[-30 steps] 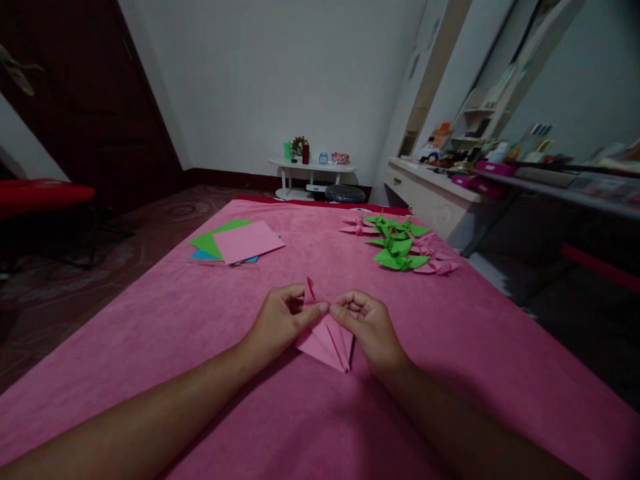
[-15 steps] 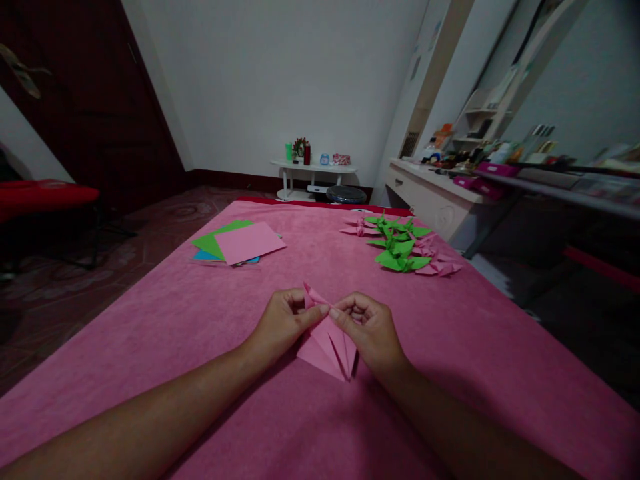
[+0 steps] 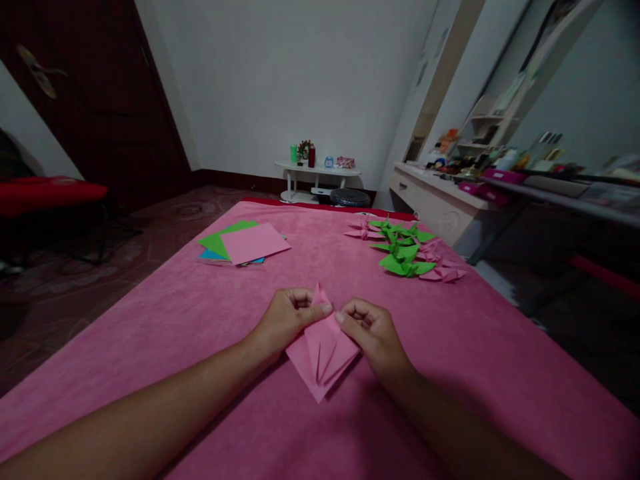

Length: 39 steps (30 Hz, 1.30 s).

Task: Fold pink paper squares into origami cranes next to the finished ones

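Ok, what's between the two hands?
The folded pink paper, over the pink cloth, in the head view. The left hand has its thumb on it; the right hand is at the paper's edge.

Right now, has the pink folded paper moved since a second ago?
Yes. Judged against the white table by the wall, the lowest corner of the pink folded paper has shifted left and lower in view.

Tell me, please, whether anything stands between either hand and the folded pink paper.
Nothing visible does. The left hand holds the folded pink paper at its upper left, and the right hand touches its upper right edge. The flat sheets and paper birds lie farther off on the pink cloth.
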Each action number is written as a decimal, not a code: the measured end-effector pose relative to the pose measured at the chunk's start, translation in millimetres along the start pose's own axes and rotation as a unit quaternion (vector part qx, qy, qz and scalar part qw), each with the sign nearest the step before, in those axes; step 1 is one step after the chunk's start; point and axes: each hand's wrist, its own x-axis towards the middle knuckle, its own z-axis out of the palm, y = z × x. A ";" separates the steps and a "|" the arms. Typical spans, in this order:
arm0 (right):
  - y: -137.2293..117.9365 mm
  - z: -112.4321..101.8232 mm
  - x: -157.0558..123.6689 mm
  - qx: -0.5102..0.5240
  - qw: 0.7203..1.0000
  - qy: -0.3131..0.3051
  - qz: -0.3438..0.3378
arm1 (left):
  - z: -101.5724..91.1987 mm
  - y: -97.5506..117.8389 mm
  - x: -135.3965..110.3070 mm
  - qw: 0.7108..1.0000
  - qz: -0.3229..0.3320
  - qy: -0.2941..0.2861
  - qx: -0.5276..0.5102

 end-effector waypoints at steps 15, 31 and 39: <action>-4.2 -3.0 2.5 0.037 0.999 -0.018 0.032 | 2.2 -5.6 -4.1 0.981 0.017 -0.138 0.132; 7.6 -1.6 1.8 0.101 0.993 -0.013 0.062 | 3.5 -7.0 -1.8 0.984 0.018 -0.141 0.106; 4.0 6.3 -0.4 0.027 0.999 -0.011 0.025 | 2.9 -0.5 -1.7 0.994 0.088 0.049 0.042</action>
